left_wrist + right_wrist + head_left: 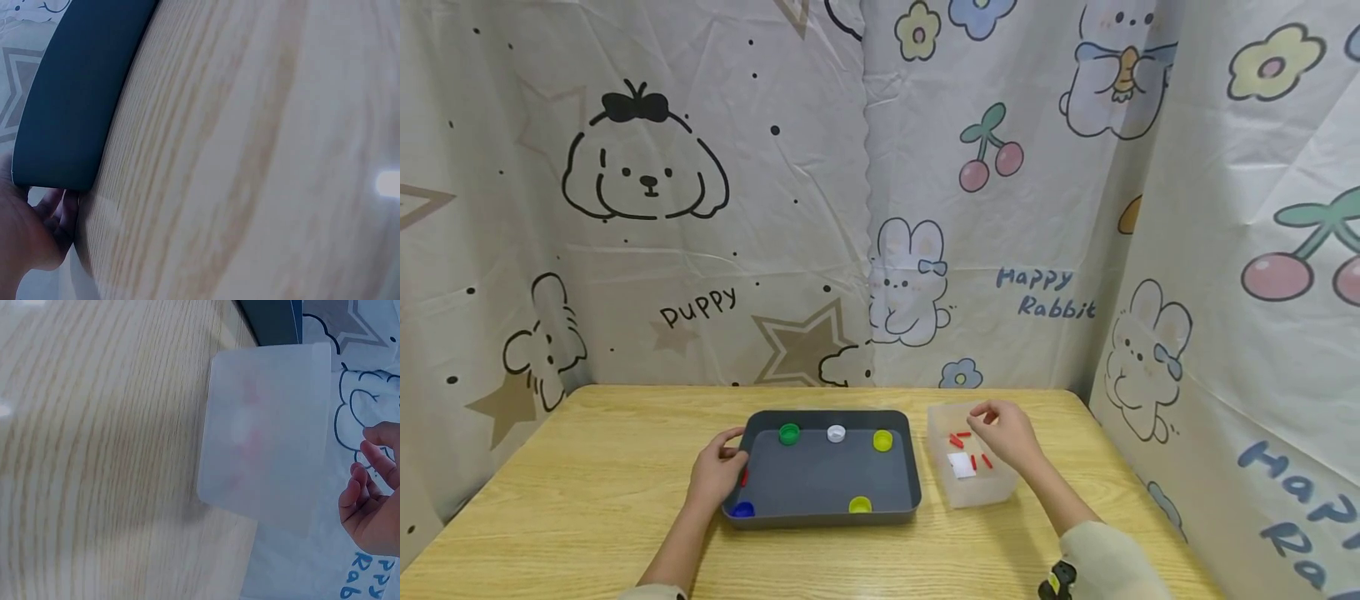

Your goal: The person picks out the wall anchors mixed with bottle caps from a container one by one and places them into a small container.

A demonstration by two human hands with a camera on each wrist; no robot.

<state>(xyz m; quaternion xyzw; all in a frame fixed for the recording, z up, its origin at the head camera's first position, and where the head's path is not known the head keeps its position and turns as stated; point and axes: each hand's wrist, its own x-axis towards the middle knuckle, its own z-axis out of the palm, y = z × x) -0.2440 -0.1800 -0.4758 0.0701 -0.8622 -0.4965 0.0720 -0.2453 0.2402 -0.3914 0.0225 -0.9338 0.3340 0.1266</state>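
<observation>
My left hand grips the left end of a dark grey tray, thumb at the rim and fingers against the outside wall. In the left wrist view the fingers reach in behind the tray's corner. Inside the tray stand small round caps: green, white, blue and two yellow ones, one at the back right and another at the front. A red piece shows beside the left thumb. My right hand hovers above a translucent box, fingers loosely bent, nothing visible between them.
Several small red sticks and a white paper piece lie in the box, just right of the tray. Both containers stand on a wood-grain table. A printed curtain hangs behind the table and along its sides.
</observation>
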